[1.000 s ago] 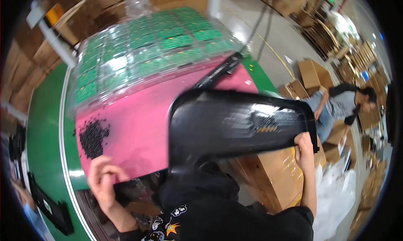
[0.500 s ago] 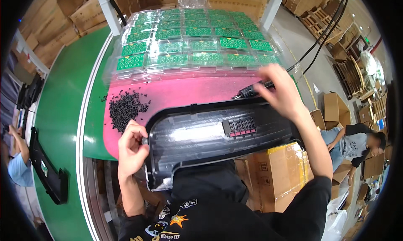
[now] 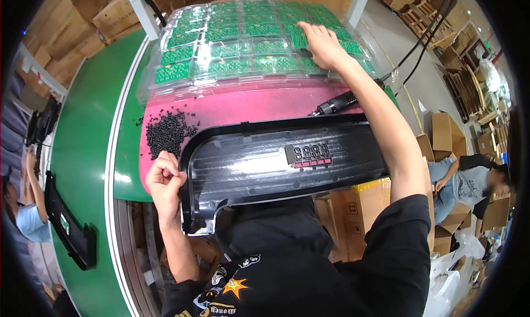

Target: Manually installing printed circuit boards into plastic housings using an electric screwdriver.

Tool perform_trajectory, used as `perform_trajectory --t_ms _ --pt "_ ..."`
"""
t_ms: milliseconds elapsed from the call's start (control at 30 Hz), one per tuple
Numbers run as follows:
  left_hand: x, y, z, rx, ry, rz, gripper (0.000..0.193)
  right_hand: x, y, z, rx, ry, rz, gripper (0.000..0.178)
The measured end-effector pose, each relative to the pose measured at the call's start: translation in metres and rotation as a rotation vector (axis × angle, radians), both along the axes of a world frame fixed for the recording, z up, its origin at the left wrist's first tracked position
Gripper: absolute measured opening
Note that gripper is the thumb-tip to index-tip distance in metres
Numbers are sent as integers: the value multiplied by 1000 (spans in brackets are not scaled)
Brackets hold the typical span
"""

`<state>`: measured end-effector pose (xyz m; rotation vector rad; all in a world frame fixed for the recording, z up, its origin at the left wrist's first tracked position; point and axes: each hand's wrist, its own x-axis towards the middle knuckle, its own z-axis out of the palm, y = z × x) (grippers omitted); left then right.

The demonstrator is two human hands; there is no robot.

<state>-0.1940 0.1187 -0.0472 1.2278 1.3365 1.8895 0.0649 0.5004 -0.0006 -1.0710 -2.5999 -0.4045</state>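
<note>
A long black plastic housing [image 3: 248,176] lies in front of me, hollow side up, with a display-shaped cutout [image 3: 312,155] in its floor. Beside its left rim is my left hand [image 3: 164,180], fingers curled and pinched together; what they hold, if anything, is hidden. My right hand [image 3: 328,48] reaches over the clear trays of boards, its fingers bent over the far edge of a green circuit board [image 3: 298,39]. The thumb is mostly hidden beneath the hand. Small black screws [image 3: 168,132] lie in a heap just beyond my left hand.
A black electric screwdriver [image 3: 338,103] lies behind the housing on the pink mat [image 3: 243,108]. Clear plastic trays [image 3: 221,82] carry rows of green boards. Another black housing [image 3: 69,223] rests on the green bench [image 3: 88,135] at left. Co-workers sit at both sides; cardboard boxes stand around.
My right hand has moved from beside the screwdriver, away from me and left, onto the circuit boards. The housing and my left hand sit slightly further left in view; the left fingers remain curled.
</note>
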Motion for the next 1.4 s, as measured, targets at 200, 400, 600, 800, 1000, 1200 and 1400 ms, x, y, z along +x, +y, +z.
perform_trajectory --t_ms 200,400,600,800,1000,1200,1400 --pt "-10 -4 -8 27 -41 -46 27 -5 -44 33 -141 802 315 66" --pt "6 8 58 61 230 -10 27 7 -182 90 -956 1211 584 78" --pt "56 67 124 -80 620 -391 73 3 -237 125 -1267 1236 301 84" --pt "63 98 113 -162 539 -461 56 34 -221 56 -875 1223 581 57" --pt "61 115 82 -231 571 -552 52 67 -214 24 -816 927 282 55" --pt "65 128 52 -353 781 -649 51 78 -203 0 -666 496 234 52" --pt "64 135 46 -394 851 -704 50 77 -202 -10 -669 388 212 51"
